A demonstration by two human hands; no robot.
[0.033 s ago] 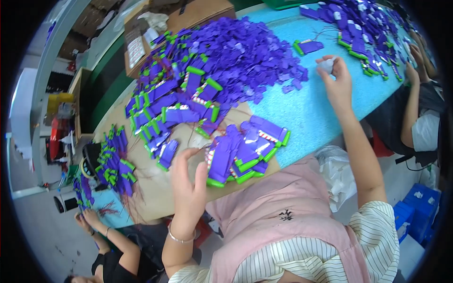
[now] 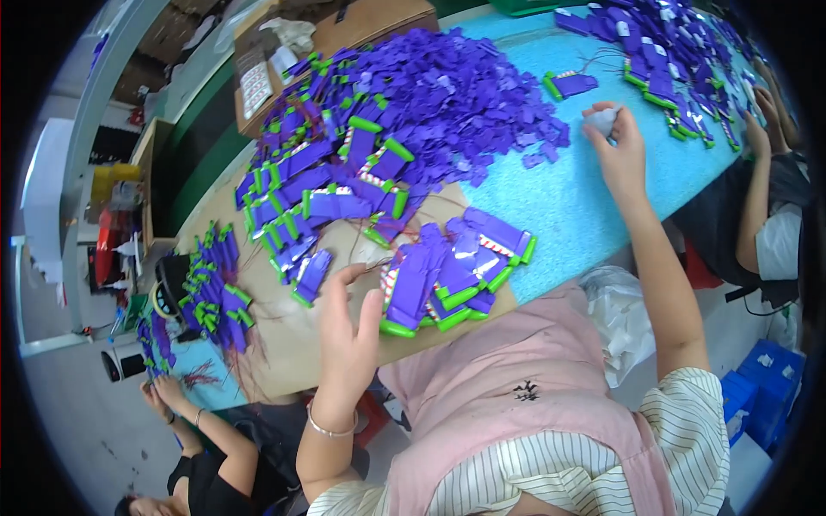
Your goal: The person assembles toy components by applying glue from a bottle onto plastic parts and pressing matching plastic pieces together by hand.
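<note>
My right hand is raised over the blue mat at the right, its fingers closed around a small whitish lump. My left hand has thumb and forefinger apart, with nothing visible between them. It is close beside the left edge of a stack of flat purple packs with green ends; whether a fingertip touches a pack or a thin wire is unclear. Beyond my left hand, more purple packs with green ends and red wires lie loosely heaped.
A large mound of small purple pieces covers the table's far middle. A cardboard box stands behind it. One purple pack lies on the blue mat. Co-workers' hands are at the lower left, others at far right.
The view has shifted very slightly. Both hands keep nearly the same poses, and the whitish lump is still in my right hand.
</note>
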